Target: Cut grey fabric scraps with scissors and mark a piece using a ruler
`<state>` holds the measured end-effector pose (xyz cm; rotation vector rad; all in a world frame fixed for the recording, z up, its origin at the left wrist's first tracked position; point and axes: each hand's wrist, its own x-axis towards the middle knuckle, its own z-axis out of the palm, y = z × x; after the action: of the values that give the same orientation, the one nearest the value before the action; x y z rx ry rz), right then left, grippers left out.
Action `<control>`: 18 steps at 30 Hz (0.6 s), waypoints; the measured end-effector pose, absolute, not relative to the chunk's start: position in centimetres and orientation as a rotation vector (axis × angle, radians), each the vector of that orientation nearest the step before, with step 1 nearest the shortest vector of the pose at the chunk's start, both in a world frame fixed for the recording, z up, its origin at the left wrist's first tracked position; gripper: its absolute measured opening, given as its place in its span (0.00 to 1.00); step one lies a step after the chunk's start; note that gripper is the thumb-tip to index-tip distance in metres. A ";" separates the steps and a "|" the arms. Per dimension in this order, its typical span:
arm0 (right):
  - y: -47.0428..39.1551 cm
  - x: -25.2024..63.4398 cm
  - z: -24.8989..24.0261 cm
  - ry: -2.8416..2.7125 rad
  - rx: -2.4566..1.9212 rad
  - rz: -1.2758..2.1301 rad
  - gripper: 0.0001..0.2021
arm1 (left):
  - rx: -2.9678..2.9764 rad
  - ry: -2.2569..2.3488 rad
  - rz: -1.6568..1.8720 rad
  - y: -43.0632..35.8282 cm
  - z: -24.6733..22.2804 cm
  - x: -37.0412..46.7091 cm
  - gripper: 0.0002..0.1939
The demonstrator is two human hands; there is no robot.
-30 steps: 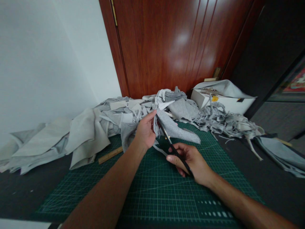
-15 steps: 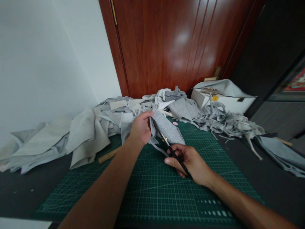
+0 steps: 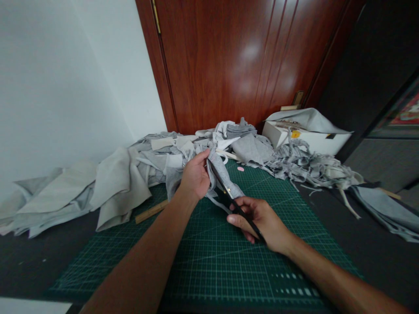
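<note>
Over the green cutting mat (image 3: 209,266), my left hand (image 3: 197,174) pinches a piece of grey fabric (image 3: 231,185) near its upper end. My right hand (image 3: 258,220) is wrapped round the handles of black scissors (image 3: 240,211), whose blades point up and away to the left. The blades lie along the fabric, with their tips close to my left fingers. Part of the fabric hangs beyond the blades, and a thin grey strip curves below them. Whether the blades are fully together I cannot tell.
Grey and off-white fabric pieces (image 3: 114,183) are heaped at the left and back. A wooden ruler (image 3: 150,212) lies left of my forearm. A white box (image 3: 306,139) and tangled fabric strips (image 3: 307,165) stand back right. A pink disc (image 3: 240,168) rests on the mat.
The fabric's broad panel right of the blades has folded and narrowed, uncovering more mat. Both hands have barely moved, still holding the fabric and the scissors.
</note>
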<state>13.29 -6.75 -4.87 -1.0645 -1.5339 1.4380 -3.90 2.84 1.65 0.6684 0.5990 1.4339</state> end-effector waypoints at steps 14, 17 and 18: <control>-6.8 13.7 -4.1 -1.520 -1.001 1.439 0.26 | 0.771 0.577 1.423 3.1 0.8 -3.9 0.04; -6.8 13.8 -4.1 -1.494 -0.975 1.433 0.26 | 0.806 0.567 1.449 3.1 0.5 -3.8 0.05; -6.8 13.8 -4.1 -1.486 -0.970 1.433 0.26 | 0.820 0.571 1.464 3.1 0.4 -3.7 0.06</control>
<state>13.77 -6.80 -4.08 -0.9703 -1.4861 1.4333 -3.74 3.12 0.45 0.8200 0.5710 1.4641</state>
